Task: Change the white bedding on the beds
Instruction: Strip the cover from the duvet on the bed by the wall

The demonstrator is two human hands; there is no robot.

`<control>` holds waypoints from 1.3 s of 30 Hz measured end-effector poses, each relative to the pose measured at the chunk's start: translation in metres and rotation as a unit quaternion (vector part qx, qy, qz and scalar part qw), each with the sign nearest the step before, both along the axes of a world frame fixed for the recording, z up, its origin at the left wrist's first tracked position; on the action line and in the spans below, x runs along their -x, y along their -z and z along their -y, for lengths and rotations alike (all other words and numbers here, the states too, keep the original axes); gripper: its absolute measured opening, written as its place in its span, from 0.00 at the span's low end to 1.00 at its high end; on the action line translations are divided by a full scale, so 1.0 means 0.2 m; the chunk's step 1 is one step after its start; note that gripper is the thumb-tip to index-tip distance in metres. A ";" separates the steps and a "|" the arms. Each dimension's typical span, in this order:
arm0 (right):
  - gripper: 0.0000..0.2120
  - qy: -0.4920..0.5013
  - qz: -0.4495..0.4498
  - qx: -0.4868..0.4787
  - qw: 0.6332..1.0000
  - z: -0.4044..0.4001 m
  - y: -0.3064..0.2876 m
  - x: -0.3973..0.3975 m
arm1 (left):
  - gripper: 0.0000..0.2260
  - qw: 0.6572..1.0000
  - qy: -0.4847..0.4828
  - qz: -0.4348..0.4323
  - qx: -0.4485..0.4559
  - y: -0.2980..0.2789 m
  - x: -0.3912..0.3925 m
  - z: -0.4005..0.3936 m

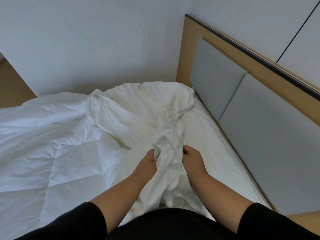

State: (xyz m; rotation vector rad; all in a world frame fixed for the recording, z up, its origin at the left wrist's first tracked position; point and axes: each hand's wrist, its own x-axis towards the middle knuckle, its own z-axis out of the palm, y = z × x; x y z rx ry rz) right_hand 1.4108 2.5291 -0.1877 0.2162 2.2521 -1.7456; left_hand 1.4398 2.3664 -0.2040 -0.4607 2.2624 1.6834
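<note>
A bed (230, 141) with a padded headboard (259, 110) carries a crumpled white duvet (43, 132). On it lies a bunched white sheet (138, 108), gripped by the left hand (147, 161) and right hand (192, 158), fingers curled into the fabric.

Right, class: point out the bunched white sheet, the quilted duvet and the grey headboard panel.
bunched white sheet (168, 163), head view, gathered folds between both hands.
quilted duvet (52, 149), head view, flat stitched middle.
grey headboard panel (270, 135), head view, nearer cushion's centre.
</note>
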 end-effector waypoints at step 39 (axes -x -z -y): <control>0.17 -0.180 0.012 -0.042 0.983 0.03 -0.12 -0.03 | 0.25 0.982 -0.011 -0.047 0.182 -0.39 0.09 0.14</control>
